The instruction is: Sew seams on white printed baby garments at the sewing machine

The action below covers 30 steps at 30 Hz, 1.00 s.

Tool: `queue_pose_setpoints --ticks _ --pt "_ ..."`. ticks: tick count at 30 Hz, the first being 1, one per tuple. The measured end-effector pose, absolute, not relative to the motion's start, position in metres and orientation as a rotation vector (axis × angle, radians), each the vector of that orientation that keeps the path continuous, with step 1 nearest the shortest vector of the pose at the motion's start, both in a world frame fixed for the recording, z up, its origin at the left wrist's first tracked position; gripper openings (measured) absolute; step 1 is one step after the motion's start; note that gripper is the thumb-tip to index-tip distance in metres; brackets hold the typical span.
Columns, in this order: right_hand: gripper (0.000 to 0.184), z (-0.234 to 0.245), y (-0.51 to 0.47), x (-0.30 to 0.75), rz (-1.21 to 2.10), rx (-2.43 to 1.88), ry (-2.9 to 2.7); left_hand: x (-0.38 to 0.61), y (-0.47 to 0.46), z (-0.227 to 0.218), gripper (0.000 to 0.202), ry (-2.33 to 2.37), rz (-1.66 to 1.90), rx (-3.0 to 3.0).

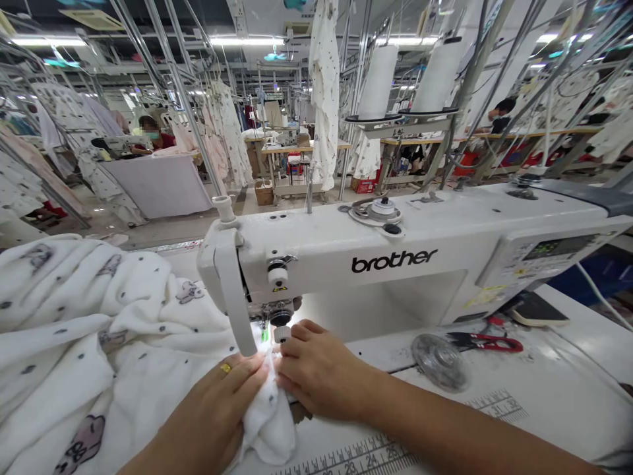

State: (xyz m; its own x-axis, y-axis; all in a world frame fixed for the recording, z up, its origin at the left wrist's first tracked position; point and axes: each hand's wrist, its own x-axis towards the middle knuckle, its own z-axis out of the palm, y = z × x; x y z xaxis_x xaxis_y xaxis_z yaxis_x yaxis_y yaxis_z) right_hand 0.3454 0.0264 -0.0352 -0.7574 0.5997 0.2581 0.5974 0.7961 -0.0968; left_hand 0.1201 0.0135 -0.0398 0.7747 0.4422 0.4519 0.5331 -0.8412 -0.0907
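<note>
White fabric (270, 425) with small dark spots runs between my hands up to the needle area of a white sewing machine (316, 244). My left hand (222, 396) presses on the fabric just left of the presser foot, a yellow ring on one finger. On the other side, my right hand (319, 369) has its fingers curled at the fabric's edge, close beside the needle area. A lit lamp makes the stitching spot very bright, so the needle itself is hard to make out. The bulk of the printed cloth (113, 336) lies heaped to the left.
Right of my hand lie a clear round dish (439, 361) and red-handled thread snips (487, 342). Ruler markings (370, 458) run along the table's front. Two thread cones (378, 82) stand above the machine. Beyond it, people work at other tables among hanging garments (324, 99).
</note>
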Motion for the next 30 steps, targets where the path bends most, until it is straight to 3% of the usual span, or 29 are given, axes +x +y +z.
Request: queue_pose_setpoints --ticks 12,20,26,30 --pt "0.016 -0.031 0.025 0.346 0.061 -0.893 -2.671 0.119 0.007 -0.045 0.061 -0.819 -0.615 -2.736" --pt "0.017 -0.032 0.028 0.345 0.081 -1.091 -2.618 0.109 0.035 -0.055 0.059 -0.832 -0.665 -2.838" --pt "0.018 -0.034 0.028 0.35 0.017 -0.693 -2.671 0.103 0.046 -0.034 0.057 -0.836 -0.51 -3.028" --pt "0.02 -0.037 0.024 0.348 -0.003 -0.485 -2.749 0.102 0.046 -0.026 0.043 -0.967 -0.456 -3.155"
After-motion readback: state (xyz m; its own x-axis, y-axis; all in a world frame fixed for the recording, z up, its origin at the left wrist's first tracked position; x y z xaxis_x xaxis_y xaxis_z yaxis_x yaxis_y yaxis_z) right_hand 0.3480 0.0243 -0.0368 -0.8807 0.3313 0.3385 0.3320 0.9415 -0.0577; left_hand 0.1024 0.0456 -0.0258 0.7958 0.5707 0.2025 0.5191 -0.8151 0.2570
